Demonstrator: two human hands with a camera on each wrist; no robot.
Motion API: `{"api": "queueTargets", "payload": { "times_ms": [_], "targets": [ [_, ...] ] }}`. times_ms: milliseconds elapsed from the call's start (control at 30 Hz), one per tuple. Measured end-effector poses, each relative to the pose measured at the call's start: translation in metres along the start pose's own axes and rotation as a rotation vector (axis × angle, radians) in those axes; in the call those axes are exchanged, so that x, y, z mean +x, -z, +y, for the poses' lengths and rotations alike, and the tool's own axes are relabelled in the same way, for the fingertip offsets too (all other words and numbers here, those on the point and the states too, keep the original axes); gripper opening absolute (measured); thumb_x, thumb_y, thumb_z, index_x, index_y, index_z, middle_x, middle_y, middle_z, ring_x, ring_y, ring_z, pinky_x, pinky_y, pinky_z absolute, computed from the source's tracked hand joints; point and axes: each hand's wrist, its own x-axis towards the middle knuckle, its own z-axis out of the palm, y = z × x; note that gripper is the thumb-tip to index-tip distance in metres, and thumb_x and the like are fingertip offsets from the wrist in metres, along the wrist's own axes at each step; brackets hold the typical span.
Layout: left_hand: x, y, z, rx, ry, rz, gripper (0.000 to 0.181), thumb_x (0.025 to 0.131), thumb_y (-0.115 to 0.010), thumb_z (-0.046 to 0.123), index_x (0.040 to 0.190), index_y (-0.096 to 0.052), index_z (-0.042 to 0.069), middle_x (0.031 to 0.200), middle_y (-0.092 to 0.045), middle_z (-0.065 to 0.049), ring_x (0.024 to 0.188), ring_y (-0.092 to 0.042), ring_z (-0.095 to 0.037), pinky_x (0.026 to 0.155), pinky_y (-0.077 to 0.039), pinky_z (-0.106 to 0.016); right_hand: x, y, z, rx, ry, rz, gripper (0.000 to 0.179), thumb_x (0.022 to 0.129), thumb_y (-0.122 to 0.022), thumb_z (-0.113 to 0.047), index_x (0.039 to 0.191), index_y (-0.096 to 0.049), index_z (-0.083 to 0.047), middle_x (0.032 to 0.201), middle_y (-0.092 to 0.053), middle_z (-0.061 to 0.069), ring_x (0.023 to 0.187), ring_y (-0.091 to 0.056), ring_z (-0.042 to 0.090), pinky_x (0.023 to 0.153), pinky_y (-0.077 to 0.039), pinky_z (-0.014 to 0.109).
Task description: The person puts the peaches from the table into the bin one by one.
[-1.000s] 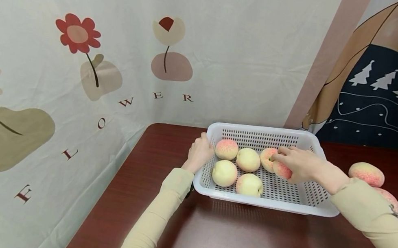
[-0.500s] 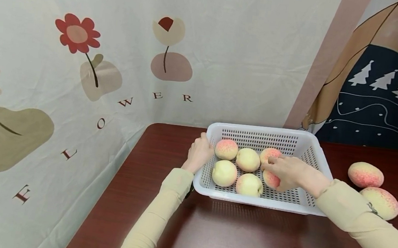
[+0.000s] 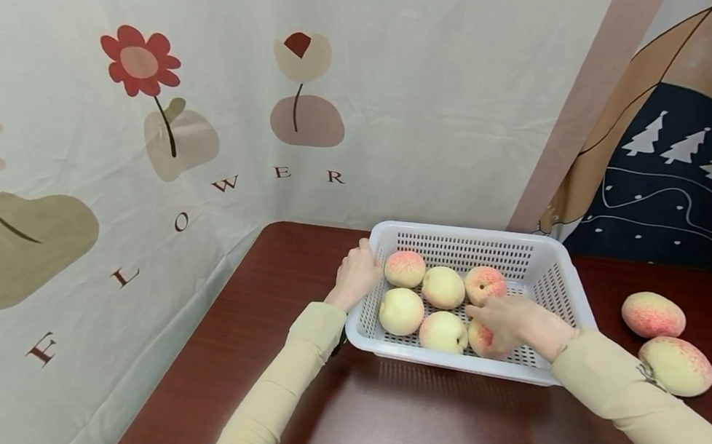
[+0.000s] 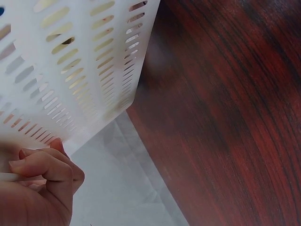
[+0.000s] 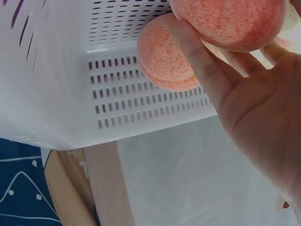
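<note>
My left hand (image 3: 358, 275) grips the left rim of a white perforated plastic basket (image 3: 478, 368). In the left wrist view its fingers curl over the edge beside the slotted wall. Inside the basket, my right hand (image 3: 512, 320) holds a pink-and-yellow peach (image 3: 480, 339) low in the front middle, and covers part of it. The right wrist view shows that peach (image 5: 233, 21) between thumb and fingers, with another peach (image 5: 164, 56) just behind. Several more peaches sit at the left and middle, among them a stemless-end-up peach (image 3: 484, 283) and a pale peach (image 3: 444, 332).
Two peaches lie outside the basket on the right: a redder peach (image 3: 653, 315) and, nearer, a paler peach (image 3: 677, 365) beside the right sleeve. All stand on a dark red-brown table (image 3: 425, 428). A printed curtain (image 3: 441, 114) hangs behind it.
My right hand has carried its peach left and toward the front of the basket, down beside the front peach. The peach behind it is now uncovered. The left hand has stayed on the rim.
</note>
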Motion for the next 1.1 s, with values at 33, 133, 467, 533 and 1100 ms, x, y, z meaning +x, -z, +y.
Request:
{"api": "queueTargets", "payload": {
  "times_ms": [33, 133, 467, 533, 1100],
  "targets": [
    [0.000, 0.000, 0.000, 0.001, 0.000, 0.000, 0.027, 0.093, -0.050, 0.015, 0.114, -0.046, -0.001, 0.092, -0.063, -0.020, 0.077, -0.067, -0.031, 0.062, -0.052, -0.039, 0.000, 0.001, 0.000, 0.009, -0.005, -0.008, 0.040, 0.070, -0.075, -0.024, 0.104, -0.056, -0.014, 0.092, -0.057, 0.005, 0.069, -0.049, 0.017, 0.058, -0.045, 0.034],
    [0.000, 0.000, 0.000, 0.005, 0.000, 0.001, 0.026, 0.092, -0.050, 0.015, 0.113, -0.046, -0.001, 0.093, -0.063, -0.020, 0.078, -0.067, -0.032, 0.062, -0.052, -0.040, -0.001, 0.003, 0.000, 0.054, -0.022, -0.034, 0.045, 0.071, -0.075, -0.026, 0.110, -0.056, -0.014, 0.097, -0.055, 0.006, 0.071, -0.050, 0.017, 0.059, -0.044, 0.034],
    [0.000, 0.001, 0.000, 0.008, 0.000, 0.008, 0.027, 0.092, -0.051, 0.014, 0.113, -0.047, -0.001, 0.094, -0.064, -0.021, 0.081, -0.067, -0.034, 0.065, -0.052, -0.042, -0.006, 0.014, 0.003, 0.167, -0.066, -0.068, 0.058, 0.080, -0.072, -0.034, 0.131, -0.050, -0.016, 0.116, -0.054, 0.010, 0.072, -0.050, 0.014, 0.067, -0.043, 0.033],
    [0.000, 0.001, 0.001, 0.011, -0.001, 0.014, 0.028, 0.091, -0.051, 0.013, 0.114, -0.047, -0.002, 0.095, -0.064, -0.022, 0.083, -0.067, -0.035, 0.067, -0.052, -0.044, -0.008, 0.017, 0.003, 0.184, -0.079, -0.065, 0.062, 0.081, -0.071, -0.036, 0.135, -0.048, -0.016, 0.126, -0.053, 0.014, 0.075, -0.052, 0.014, 0.073, -0.046, 0.036],
    [0.000, 0.002, 0.002, 0.007, -0.002, 0.004, 0.031, 0.091, -0.051, 0.013, 0.116, -0.046, -0.003, 0.096, -0.064, -0.022, 0.081, -0.066, -0.034, 0.064, -0.052, -0.042, -0.049, 0.025, 0.034, 0.316, -0.129, 0.236, 0.056, 0.086, -0.066, -0.039, 0.131, -0.053, -0.009, 0.136, -0.052, 0.023, 0.116, -0.056, 0.038, 0.090, -0.047, 0.058]
  ]
}}
